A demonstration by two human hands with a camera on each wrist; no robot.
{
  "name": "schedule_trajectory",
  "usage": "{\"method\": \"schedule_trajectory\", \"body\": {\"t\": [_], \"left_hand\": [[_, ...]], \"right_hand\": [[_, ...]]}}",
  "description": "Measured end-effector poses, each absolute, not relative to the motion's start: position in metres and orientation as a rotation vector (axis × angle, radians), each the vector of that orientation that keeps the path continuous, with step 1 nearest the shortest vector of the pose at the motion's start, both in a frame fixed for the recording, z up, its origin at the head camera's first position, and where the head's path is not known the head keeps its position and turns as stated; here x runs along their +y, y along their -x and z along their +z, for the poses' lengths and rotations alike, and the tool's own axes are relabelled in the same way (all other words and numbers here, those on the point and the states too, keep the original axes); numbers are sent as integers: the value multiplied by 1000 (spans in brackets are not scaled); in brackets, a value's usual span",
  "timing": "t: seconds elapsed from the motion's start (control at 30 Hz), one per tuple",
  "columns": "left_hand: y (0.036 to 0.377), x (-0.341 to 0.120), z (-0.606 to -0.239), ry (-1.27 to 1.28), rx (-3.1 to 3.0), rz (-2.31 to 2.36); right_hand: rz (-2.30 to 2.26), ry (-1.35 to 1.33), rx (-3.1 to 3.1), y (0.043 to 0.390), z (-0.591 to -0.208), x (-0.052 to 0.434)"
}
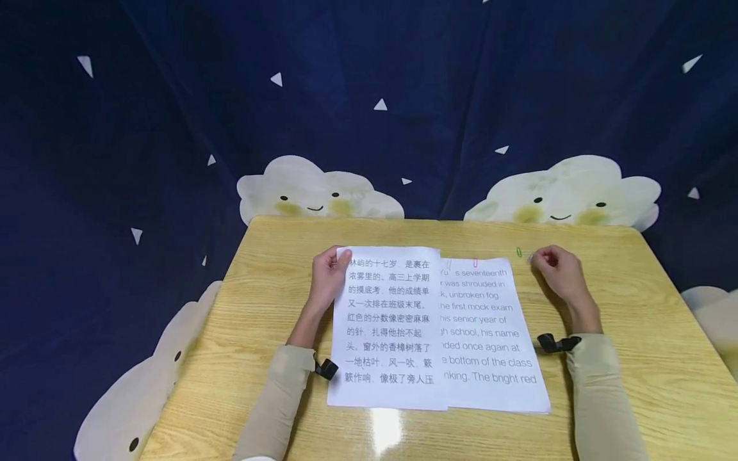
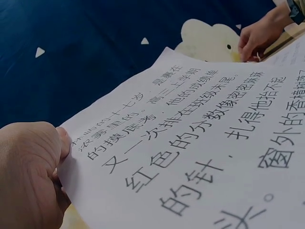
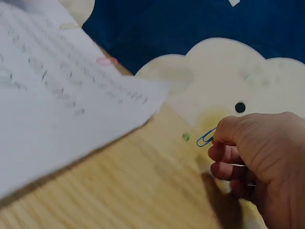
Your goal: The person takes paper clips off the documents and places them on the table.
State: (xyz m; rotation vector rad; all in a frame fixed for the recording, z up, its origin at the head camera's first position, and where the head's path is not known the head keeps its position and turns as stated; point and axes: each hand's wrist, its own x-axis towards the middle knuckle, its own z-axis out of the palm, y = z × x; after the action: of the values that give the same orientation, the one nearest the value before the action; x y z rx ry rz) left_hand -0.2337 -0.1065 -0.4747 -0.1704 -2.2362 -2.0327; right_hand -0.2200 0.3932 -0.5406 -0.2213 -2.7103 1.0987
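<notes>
Two printed sheets lie side by side on the wooden table (image 1: 634, 307). My left hand (image 1: 330, 272) pinches the upper left corner of the sheet of Chinese text (image 1: 387, 326), and the left wrist view shows this sheet (image 2: 200, 157) lifted at that corner. The sheet of English text (image 1: 490, 333) lies to its right with a red paper clip (image 1: 475, 262) on its top edge. At the far right of the table my right hand (image 1: 552, 266) pinches a blue paper clip (image 3: 206, 137) just above the wood. A green paper clip (image 1: 519, 252) lies beside that hand.
A dark blue cloth with white triangles and smiling cloud shapes (image 1: 317, 192) hangs behind and around the table. Black straps (image 1: 556, 342) sit on both wrists. Bare wood stretches to the right of the sheets.
</notes>
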Motion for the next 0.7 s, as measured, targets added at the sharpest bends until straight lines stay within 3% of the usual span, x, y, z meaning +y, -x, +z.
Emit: {"method": "schedule_trajectory", "body": {"t": [0.43, 0.7], "left_hand": [[256, -122, -537, 81, -2176, -2067], [259, -130, -550, -12, -2138, -2176]], "right_hand": [[1112, 261, -2646, 234, -561, 408], [1029, 364, -2766, 256, -554, 412]]}}
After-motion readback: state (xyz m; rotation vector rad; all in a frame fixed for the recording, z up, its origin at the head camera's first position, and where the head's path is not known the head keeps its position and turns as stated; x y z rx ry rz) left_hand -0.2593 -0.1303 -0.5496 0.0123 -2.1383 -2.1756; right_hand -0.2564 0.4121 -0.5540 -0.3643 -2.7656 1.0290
